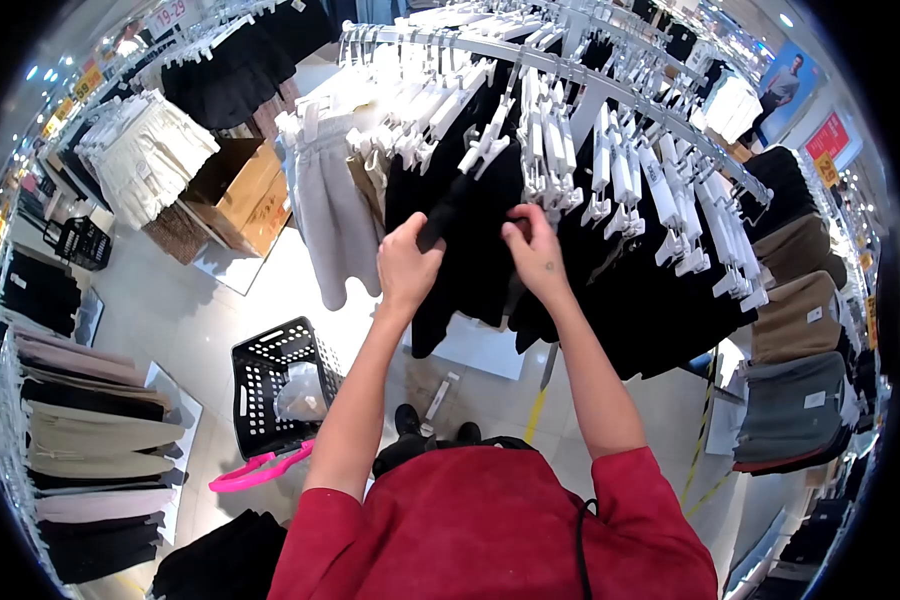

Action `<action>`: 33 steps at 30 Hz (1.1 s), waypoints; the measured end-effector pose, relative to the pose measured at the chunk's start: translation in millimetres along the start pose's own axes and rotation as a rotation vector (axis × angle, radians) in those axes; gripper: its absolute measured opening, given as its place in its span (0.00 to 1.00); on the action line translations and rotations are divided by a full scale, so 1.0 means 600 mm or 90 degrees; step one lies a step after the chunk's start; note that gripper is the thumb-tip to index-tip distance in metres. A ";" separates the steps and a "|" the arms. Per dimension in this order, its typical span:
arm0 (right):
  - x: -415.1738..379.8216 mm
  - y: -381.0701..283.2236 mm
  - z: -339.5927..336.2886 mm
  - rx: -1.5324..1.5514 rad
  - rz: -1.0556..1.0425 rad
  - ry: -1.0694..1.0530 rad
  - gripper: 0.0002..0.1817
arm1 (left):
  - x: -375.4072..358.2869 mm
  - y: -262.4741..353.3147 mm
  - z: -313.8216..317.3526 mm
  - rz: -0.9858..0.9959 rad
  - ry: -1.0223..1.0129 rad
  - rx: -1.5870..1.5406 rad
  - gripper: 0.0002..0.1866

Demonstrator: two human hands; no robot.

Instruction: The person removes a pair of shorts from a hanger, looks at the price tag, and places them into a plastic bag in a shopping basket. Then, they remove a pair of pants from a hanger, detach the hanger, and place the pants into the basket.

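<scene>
A black garment [470, 260] hangs before me from a white clip hanger [484, 150] on the rack. My left hand [408, 262] is closed on a dark fold of it near the top. On the other side, my right hand [536, 250] has its thumb and fingers pinched together at the garment's upper edge. To the left of my left hand hang light grey trousers [332, 210]. More black clothes [630, 310] hang to the right of my right hand, under a dense row of white hangers [615, 165].
A curved metal rail [570, 68] carries the hangers. On the floor at left stands a black shopping basket [253, 392] with a pink handle [262, 472]. A wooden box [255, 205] sits behind it. Racks of folded-over trousers [100, 430] line the left; more clothes [792, 400] hang right.
</scene>
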State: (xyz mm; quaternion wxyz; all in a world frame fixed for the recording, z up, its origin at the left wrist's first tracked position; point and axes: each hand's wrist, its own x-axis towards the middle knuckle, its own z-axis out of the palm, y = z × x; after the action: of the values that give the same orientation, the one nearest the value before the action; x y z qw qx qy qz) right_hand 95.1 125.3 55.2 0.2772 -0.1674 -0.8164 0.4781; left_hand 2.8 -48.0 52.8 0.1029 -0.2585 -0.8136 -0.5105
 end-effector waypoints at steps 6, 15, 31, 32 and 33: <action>-0.002 0.029 -0.002 0.070 0.033 0.052 0.23 | 0.002 0.021 -0.026 0.080 0.073 0.040 0.09; 0.051 0.140 0.030 -0.076 -0.112 0.063 0.28 | -0.141 0.001 0.050 0.140 -0.294 0.153 0.40; -0.390 0.260 0.149 -0.238 0.169 -0.949 0.22 | -0.371 -0.580 -0.359 -0.715 -0.186 0.088 0.25; -0.396 0.255 0.158 -0.164 0.229 -0.878 0.21 | -0.373 -0.622 -0.360 -0.752 -0.205 0.157 0.26; -0.388 0.245 0.174 -0.160 0.312 -0.845 0.21 | -0.376 -0.674 -0.354 -0.786 -0.222 0.226 0.26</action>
State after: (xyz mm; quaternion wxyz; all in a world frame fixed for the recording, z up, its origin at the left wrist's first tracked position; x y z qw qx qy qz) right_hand 216.4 -0.4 -181.8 -0.4139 -0.0504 -0.8007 0.4301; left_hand -39.6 -446.4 -261.7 -0.3008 0.1973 -0.8885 -0.2848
